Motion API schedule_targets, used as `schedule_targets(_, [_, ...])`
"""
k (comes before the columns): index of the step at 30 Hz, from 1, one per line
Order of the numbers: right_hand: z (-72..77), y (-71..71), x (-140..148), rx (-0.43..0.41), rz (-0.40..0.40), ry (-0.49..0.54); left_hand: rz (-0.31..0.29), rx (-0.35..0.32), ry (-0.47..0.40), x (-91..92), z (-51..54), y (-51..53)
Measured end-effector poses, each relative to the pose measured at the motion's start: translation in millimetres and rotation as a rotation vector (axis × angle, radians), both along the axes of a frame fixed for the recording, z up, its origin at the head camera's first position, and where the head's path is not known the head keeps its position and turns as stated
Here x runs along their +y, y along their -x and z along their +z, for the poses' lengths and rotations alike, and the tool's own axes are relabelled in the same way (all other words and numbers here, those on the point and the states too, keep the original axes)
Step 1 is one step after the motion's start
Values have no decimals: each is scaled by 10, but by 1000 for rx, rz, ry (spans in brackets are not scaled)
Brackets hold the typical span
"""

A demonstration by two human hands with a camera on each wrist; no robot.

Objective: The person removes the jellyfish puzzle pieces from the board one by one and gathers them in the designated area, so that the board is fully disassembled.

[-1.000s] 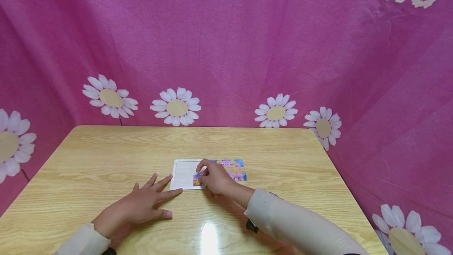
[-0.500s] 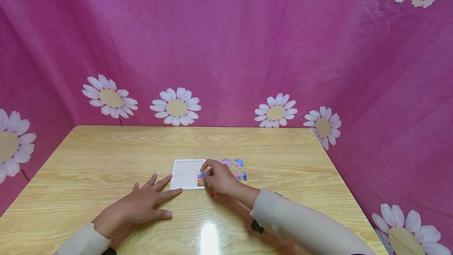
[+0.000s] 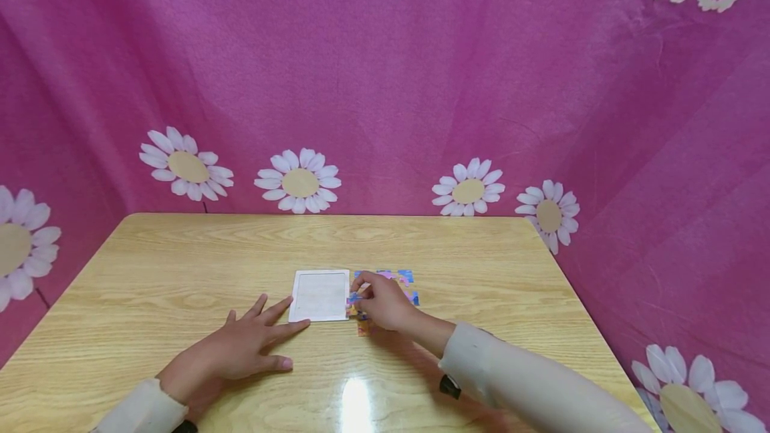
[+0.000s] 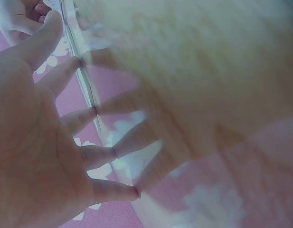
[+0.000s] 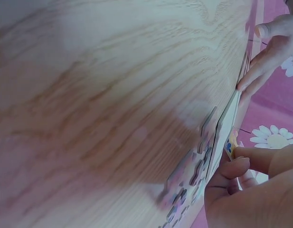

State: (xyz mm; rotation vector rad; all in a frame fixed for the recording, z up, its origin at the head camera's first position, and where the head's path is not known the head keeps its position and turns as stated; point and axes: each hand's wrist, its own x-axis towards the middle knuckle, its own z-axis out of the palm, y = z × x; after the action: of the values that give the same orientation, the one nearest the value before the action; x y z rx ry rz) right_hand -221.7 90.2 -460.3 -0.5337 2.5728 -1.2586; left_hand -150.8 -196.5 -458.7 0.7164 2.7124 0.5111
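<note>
A jigsaw puzzle piece (image 3: 351, 307) with blue and yellow on it is pinched between the thumb and fingers of my right hand (image 3: 385, 301), at the right edge of a white puzzle frame (image 3: 321, 296). The right wrist view shows this puzzle piece (image 5: 231, 143) raised above the frame. My left hand (image 3: 246, 343) lies with fingers spread, two fingertips touching the frame's left side and near left corner. Several loose puzzle pieces (image 3: 406, 276) in pink and blue lie right of the frame, partly hidden by my right hand. Another orange puzzle piece (image 3: 363, 328) lies nearer me.
The wooden table (image 3: 240, 246) reaches back to a pink cloth (image 3: 385, 85) printed with white daisies. A bright reflection shows on the table's near part.
My right hand has moved right with the puzzle piece, from inside the frame to its right edge, leaving the frame's inside bare. My left hand has stayed in place.
</note>
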Motion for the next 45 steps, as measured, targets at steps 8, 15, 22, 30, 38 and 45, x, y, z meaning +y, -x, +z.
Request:
schedule_targets(8, [-10,-29,106,-28,-6,13,2,-4,-1,-5,-8,-2])
schedule_targets(15, [-24,-53,234,0,-3,33,10,-15,-1,3,6,-15])
schedule_targets(22, [-2,-79,363,17,-16,-2,15,-19,-3,7,25,-28])
schedule_targets(30, [-7,-101,494,5,-29,11,14,-23,-2,6,34,-27])
schedule_targets(38, [-36,-118,654,-7,-37,28,13,-25,0,5,29,-21])
schedule_targets(45, [-42,-149,805,-6,-56,36,11,-23,-2,9,40,-22])
